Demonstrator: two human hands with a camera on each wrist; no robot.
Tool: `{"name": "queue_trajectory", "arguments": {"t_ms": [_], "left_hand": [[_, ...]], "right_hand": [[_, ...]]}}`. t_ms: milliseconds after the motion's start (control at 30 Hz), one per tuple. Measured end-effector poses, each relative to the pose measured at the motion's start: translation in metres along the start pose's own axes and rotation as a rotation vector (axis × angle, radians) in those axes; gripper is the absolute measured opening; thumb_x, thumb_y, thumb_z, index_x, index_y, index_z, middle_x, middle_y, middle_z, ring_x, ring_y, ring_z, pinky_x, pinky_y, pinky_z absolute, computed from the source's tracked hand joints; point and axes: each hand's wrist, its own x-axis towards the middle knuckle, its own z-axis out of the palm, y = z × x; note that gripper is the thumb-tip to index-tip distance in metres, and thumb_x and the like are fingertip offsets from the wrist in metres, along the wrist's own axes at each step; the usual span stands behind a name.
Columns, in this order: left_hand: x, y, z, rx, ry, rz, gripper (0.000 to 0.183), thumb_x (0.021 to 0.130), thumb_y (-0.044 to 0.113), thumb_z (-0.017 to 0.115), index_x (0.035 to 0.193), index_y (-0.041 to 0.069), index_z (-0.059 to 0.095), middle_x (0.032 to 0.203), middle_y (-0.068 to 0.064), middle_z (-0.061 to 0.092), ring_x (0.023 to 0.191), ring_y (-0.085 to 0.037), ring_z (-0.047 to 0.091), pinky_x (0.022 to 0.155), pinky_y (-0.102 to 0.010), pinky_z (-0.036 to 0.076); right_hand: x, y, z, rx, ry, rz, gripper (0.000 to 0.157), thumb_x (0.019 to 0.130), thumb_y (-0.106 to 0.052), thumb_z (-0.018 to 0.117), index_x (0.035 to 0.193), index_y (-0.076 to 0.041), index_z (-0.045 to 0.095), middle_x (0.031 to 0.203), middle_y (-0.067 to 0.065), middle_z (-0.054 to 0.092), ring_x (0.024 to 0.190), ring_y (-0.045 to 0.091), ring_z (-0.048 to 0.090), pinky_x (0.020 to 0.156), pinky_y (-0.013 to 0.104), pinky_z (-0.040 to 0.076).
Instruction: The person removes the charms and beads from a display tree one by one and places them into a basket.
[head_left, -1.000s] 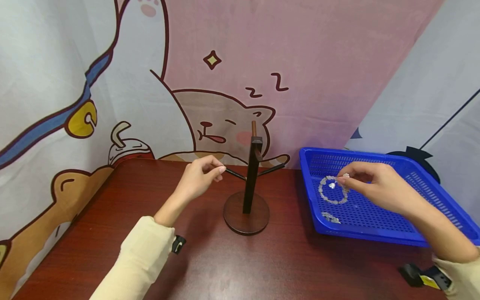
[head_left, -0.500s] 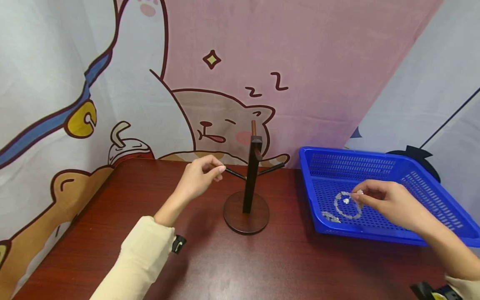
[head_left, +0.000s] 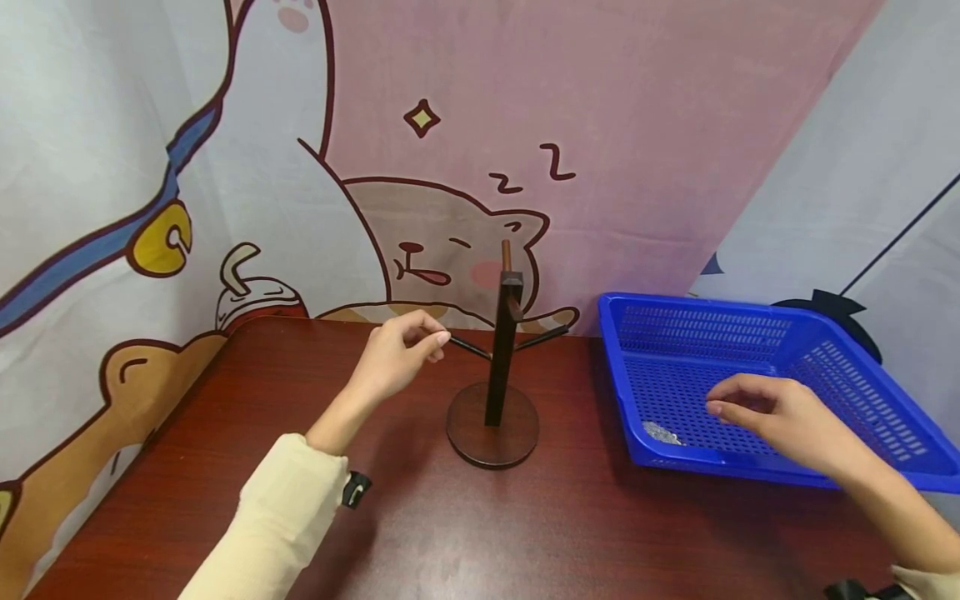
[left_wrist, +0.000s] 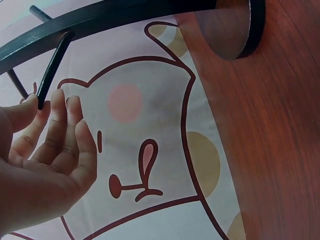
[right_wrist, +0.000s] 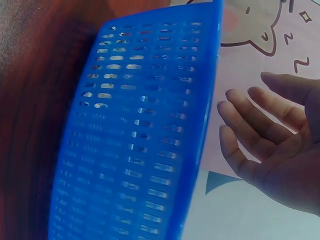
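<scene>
My left hand (head_left: 401,354) pinches the tip of a thin black peg (head_left: 471,346) on a dark wooden stand (head_left: 504,358); the left wrist view shows thumb and forefinger at the end of that peg (left_wrist: 52,70). Over the blue plastic basket (head_left: 615,375) is my right hand (head_left: 780,417), fingers loosely bent and nothing between them. Clear beaded bracelets (head_left: 662,433) lie in a small heap in the basket's near left corner. From the right wrist, the right hand (right_wrist: 280,132) appears beside the basket's slotted wall (right_wrist: 135,120), which hides most of what is inside.
The stand's round base (head_left: 492,446) rests on a reddish-brown wooden table (head_left: 420,533). Another black peg (head_left: 543,337) sticks out on the stand's right side. Behind the table hangs a cartoon-printed cloth (head_left: 637,150).
My right hand has moved right and slightly down, and has let go of the beaded bracelet it was holding, into the basket. My left hand has stayed on the peg.
</scene>
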Motion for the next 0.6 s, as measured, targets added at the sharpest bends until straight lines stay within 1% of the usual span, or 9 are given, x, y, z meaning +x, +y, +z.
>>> {"name": "queue_trajectory", "arguments": {"t_ms": [167, 333, 400, 500, 567, 600], "left_hand": [[-0.001, -0.001, -0.002, 0.017, -0.01, -0.014, 0.013, 0.091, 0.02, 0.061, 0.094, 0.008, 0.066, 0.074, -0.004, 0.066, 0.071, -0.016, 0.06, 0.065, -0.031, 0.044], [-0.003, -0.006, -0.007, 0.052, -0.033, -0.033, 0.018, 0.09, 0.025, 0.063, 0.096, 0.009, 0.067, 0.074, -0.002, 0.064, 0.068, -0.016, 0.057, 0.063, -0.03, 0.041], [-0.004, -0.009, -0.011, 0.074, -0.039, -0.039, 0.02, 0.09, 0.027, 0.063, 0.098, 0.009, 0.067, 0.075, 0.0, 0.064, 0.068, -0.016, 0.056, 0.062, -0.031, 0.041], [-0.006, -0.013, -0.019, 0.118, -0.031, -0.053, 0.026, 0.091, 0.032, 0.06, 0.104, 0.01, 0.066, 0.083, -0.004, 0.066, 0.074, -0.018, 0.057, 0.066, -0.034, 0.043], [-0.008, -0.017, -0.025, 0.158, -0.008, -0.057, 0.032, 0.092, 0.034, 0.057, 0.112, 0.01, 0.064, 0.094, -0.007, 0.067, 0.087, -0.023, 0.06, 0.075, -0.04, 0.044], [-0.009, -0.018, -0.028, 0.178, 0.0, -0.061, 0.036, 0.093, 0.036, 0.055, 0.117, 0.01, 0.062, 0.101, -0.009, 0.067, 0.095, -0.026, 0.059, 0.08, -0.043, 0.044]], "right_hand": [[0.0, -0.002, -0.006, -0.01, 0.003, 0.008, 0.013, 0.09, -0.022, 0.063, 0.097, -0.012, 0.066, 0.085, -0.003, 0.066, 0.075, 0.003, 0.059, 0.061, 0.023, 0.045], [0.001, -0.004, -0.012, -0.037, 0.007, 0.027, 0.018, 0.091, -0.027, 0.061, 0.098, -0.011, 0.066, 0.084, -0.001, 0.065, 0.073, 0.003, 0.058, 0.06, 0.025, 0.044], [0.002, -0.004, -0.013, -0.065, 0.027, 0.033, 0.02, 0.091, -0.028, 0.061, 0.099, -0.011, 0.066, 0.085, 0.0, 0.065, 0.072, 0.003, 0.056, 0.058, 0.025, 0.043], [0.004, -0.004, -0.013, -0.108, 0.09, 0.021, 0.022, 0.091, -0.028, 0.061, 0.101, -0.009, 0.066, 0.088, 0.007, 0.066, 0.076, 0.012, 0.059, 0.057, 0.028, 0.043], [0.006, -0.004, -0.012, -0.124, 0.121, 0.017, 0.028, 0.092, -0.027, 0.059, 0.108, -0.004, 0.063, 0.094, 0.016, 0.065, 0.079, 0.023, 0.062, 0.058, 0.034, 0.046], [0.007, -0.004, -0.011, -0.129, 0.132, 0.016, 0.033, 0.093, -0.028, 0.058, 0.112, -0.002, 0.06, 0.099, 0.021, 0.064, 0.083, 0.031, 0.061, 0.06, 0.039, 0.047]]}}
